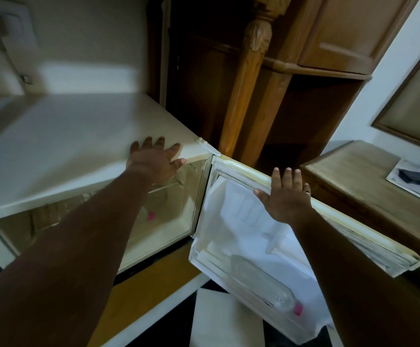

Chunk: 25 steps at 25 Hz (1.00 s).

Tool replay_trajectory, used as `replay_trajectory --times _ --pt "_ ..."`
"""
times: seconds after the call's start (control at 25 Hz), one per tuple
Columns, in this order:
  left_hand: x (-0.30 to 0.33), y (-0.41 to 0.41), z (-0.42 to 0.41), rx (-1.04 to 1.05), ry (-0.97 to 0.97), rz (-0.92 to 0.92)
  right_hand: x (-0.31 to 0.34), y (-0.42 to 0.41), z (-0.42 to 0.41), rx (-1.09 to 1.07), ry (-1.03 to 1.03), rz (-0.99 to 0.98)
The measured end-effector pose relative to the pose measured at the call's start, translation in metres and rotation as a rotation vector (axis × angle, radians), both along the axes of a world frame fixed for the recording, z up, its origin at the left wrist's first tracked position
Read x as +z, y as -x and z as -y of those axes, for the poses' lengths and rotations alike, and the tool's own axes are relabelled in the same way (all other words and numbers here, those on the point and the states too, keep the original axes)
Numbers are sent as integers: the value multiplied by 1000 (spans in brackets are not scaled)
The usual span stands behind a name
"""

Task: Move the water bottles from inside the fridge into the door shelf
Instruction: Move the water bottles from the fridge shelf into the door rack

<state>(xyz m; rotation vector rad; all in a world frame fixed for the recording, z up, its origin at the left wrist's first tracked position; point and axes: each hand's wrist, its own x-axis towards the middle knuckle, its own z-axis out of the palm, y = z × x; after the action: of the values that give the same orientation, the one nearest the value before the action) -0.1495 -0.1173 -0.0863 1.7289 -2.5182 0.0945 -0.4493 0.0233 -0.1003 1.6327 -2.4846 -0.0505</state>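
Observation:
A small white fridge (pixel 61 151) stands with its door (pixel 334 221) swung wide to the right. My left hand (pixel 155 160) lies flat on the fridge's top front edge, fingers spread, holding nothing. My right hand (pixel 286 194) rests with fingers apart on the door's upper rim, empty too. A clear water bottle with a pink cap (pixel 264 284) sits in the door shelf (pixel 203 256) at the bottom of the door. Inside the fridge a second bottle's pink cap (pixel 150 216) shows beside my left forearm; its body is blurred and mostly hidden.
A carved wooden cabinet (pixel 256 78) rises right behind the fridge and door. A low wooden table (pixel 359 181) with papers and a dark object (pixel 419 176) stands just right of the door. The floor below has dark and pale tiles (pixel 219 319).

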Motion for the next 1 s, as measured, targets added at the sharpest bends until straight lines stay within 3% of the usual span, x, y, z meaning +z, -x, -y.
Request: replay_trajectory --times 0.08,0.16,0.24,0.32,0.4,0.56,0.84,1.0 --pt "-2 -1 -1 -4 5 7 3 -8 -1 14 43 -16" --pt "-4 0 -1 -10 20 14 1 -34 -8 189 210 -6" --pt "-5 0 -1 -14 27 16 -18 -75 -24 406 312 135" --pt "-4 -1 -1 -12 14 11 -63 -103 -49 512 185 276" --pt "-4 -3 1 -6 -3 5 -119 -95 -72 354 100 274" --pt "-11 -1 5 -15 32 21 -193 2 -119 -262 -217 341" --pt "-12 -4 16 -59 113 62 -218 52 -117 -196 -416 356" --pt "-12 -6 17 -53 108 65 -204 55 -109 -134 -394 321"
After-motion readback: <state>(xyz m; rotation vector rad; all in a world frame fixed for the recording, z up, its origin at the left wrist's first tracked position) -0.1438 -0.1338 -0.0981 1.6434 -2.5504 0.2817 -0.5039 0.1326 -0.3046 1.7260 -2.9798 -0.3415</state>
